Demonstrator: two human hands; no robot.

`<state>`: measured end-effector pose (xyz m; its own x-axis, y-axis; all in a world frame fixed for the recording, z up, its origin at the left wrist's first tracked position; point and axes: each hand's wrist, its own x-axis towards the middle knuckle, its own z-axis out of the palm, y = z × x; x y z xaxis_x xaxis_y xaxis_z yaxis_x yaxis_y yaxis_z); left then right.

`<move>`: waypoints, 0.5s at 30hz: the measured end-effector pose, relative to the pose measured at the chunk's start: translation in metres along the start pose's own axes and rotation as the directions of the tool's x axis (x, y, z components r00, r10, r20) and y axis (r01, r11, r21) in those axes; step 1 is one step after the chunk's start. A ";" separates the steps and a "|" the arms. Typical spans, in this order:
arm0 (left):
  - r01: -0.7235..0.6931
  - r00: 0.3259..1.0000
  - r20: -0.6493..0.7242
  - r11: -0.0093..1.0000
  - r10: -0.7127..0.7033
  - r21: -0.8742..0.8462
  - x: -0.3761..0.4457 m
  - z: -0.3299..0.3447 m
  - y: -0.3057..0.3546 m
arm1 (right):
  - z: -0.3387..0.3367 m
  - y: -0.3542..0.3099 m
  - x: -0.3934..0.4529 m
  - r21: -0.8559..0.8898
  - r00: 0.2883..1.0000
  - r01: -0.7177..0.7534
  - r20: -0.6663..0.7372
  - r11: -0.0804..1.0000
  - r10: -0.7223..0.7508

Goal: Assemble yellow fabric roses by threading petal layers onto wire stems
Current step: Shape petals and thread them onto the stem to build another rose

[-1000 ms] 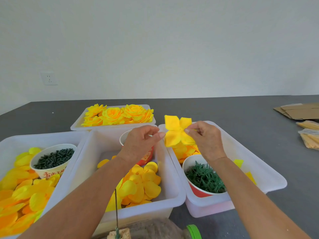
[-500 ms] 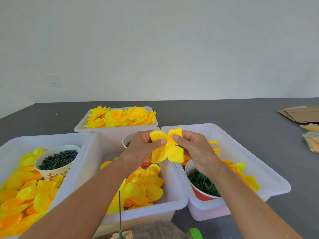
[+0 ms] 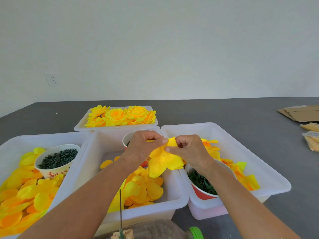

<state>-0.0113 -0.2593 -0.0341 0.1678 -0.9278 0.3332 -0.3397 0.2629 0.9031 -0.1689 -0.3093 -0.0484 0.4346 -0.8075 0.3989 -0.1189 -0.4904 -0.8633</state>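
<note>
While pinched from both sides, petal layer [image 3: 164,161] between left fingers [image 3: 163,140] and right fingers [image 3: 168,149]

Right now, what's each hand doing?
Left hand: pinching the yellow petal layer.
Right hand: pinching the same petal layer.

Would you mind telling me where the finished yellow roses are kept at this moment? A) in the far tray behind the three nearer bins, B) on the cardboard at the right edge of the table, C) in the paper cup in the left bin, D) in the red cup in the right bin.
A: the finished yellow roses fill the far tray, which sits behind the three nearer bins.
</note>
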 end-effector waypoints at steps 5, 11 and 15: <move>-0.008 0.999 -0.037 0.996 0.004 -0.092 0.002 -0.003 0.001 | -0.001 -0.003 0.001 0.231 0.998 -0.048 -0.035 0.972 0.057; -0.025 0.998 0.053 1.000 0.026 -0.019 0.002 0.003 -0.008 | -0.001 -0.003 -0.001 0.036 0.995 0.041 -0.097 0.999 -0.037; -0.027 0.998 0.053 1.000 0.027 -0.004 0.003 0.001 -0.011 | -0.001 -0.005 -0.002 0.031 0.998 0.049 -0.035 0.998 -0.048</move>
<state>-0.0078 -0.2656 -0.0434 0.1091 -0.9330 0.3429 -0.3400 0.2891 0.8949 -0.1697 -0.3056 -0.0444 0.4086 -0.7939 0.4503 -0.0700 -0.5191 -0.8518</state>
